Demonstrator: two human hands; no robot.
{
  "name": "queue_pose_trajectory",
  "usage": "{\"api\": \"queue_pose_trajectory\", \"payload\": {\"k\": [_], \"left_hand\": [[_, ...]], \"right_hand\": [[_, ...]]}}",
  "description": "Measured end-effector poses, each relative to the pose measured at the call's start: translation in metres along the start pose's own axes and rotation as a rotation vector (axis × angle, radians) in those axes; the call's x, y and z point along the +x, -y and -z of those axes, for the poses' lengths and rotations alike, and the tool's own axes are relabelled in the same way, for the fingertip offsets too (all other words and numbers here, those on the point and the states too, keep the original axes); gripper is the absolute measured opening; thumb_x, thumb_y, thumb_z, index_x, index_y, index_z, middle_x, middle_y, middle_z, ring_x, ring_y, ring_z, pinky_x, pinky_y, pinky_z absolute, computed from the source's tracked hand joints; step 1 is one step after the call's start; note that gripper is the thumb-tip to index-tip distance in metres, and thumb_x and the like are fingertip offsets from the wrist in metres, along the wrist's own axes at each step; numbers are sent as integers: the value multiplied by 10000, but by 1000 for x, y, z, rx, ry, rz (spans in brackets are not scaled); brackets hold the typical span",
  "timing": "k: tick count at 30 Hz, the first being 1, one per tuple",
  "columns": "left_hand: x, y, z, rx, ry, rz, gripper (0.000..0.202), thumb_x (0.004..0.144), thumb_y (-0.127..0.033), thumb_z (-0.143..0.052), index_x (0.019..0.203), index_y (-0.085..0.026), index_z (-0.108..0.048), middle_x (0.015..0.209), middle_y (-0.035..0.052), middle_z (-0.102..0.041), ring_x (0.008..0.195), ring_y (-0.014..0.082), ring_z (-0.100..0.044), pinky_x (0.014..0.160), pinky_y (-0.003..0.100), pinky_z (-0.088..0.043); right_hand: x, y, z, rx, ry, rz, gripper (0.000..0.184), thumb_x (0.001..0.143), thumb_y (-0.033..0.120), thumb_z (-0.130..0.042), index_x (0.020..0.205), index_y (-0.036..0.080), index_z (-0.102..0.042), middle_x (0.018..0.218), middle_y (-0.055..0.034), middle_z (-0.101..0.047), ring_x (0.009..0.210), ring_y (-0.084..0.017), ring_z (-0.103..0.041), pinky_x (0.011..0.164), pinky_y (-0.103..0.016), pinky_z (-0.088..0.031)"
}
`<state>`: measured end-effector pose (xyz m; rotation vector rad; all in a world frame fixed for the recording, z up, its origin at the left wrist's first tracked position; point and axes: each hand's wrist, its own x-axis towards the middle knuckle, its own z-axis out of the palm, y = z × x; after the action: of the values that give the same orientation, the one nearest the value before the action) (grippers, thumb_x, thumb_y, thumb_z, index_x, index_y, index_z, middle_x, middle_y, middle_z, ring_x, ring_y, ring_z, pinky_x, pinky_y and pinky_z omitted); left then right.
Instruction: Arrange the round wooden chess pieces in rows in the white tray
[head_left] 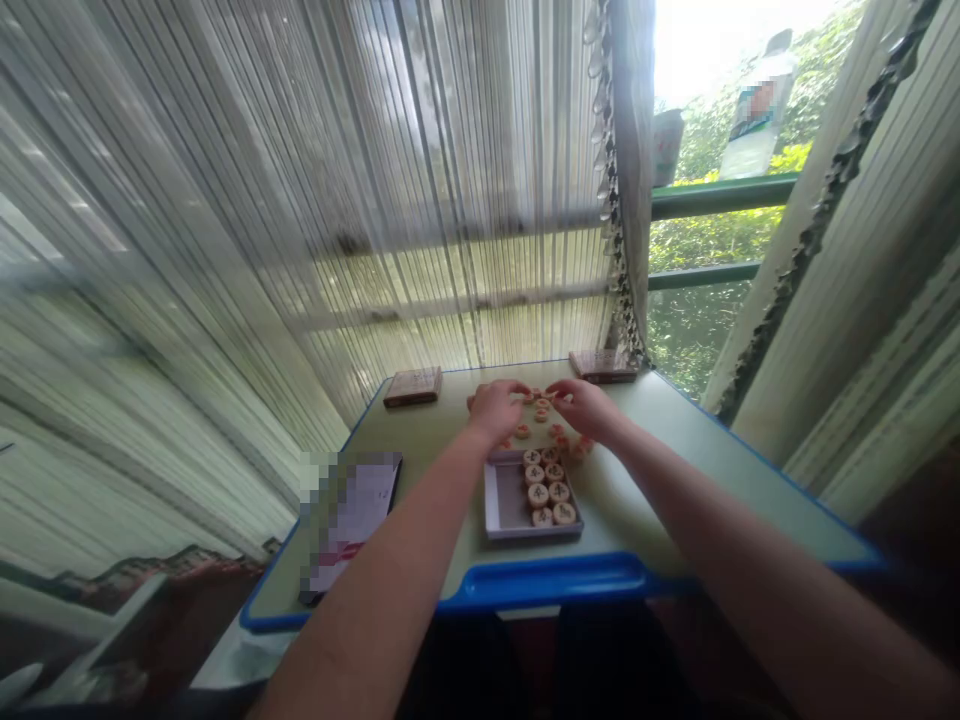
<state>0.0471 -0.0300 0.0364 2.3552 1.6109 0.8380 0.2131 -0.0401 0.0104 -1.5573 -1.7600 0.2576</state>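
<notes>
Both my hands rest over a scatter of round wooden chess pieces on the pale green table. My left hand is curled, its fingertips on pieces at the far side. My right hand is also curled, fingertips touching pieces near the left hand. What either pinches is too small to make out. Nearer to me lies a shallow grey box with several pieces lined in two columns on its right side.
A phone lies at the table's left. Two flat wooden boxes sit at the far edge. A blue rim borders the table's near side. Striped curtains hang behind and at right; a window with green bars opens at upper right.
</notes>
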Motion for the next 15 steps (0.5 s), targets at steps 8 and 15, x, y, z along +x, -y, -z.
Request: {"api": "queue_pose_trajectory", "payload": {"k": [8,15], "left_hand": [[53,10,-46,-47,89,13,272,737,-189,-498,907,-244,-704,975,29,-689,1032,249,-549,948,400,-367],[56,15,-61,-224,148,21,264,680,-137,-536,860,-196,-719,850,50,-698,830,191,-617,780,299,-469]], "right_hand": [[36,-42,-31,-289,53,175,282,831,311,-450,948,236,-694,979,-64,-674,880,-194,-558,799,-322,-372],[37,-43,-27,-343,55,79,228,774,266,-515,856,236,-725,879,-63,-701,823,-224,-542,701,-321,-377]]}}
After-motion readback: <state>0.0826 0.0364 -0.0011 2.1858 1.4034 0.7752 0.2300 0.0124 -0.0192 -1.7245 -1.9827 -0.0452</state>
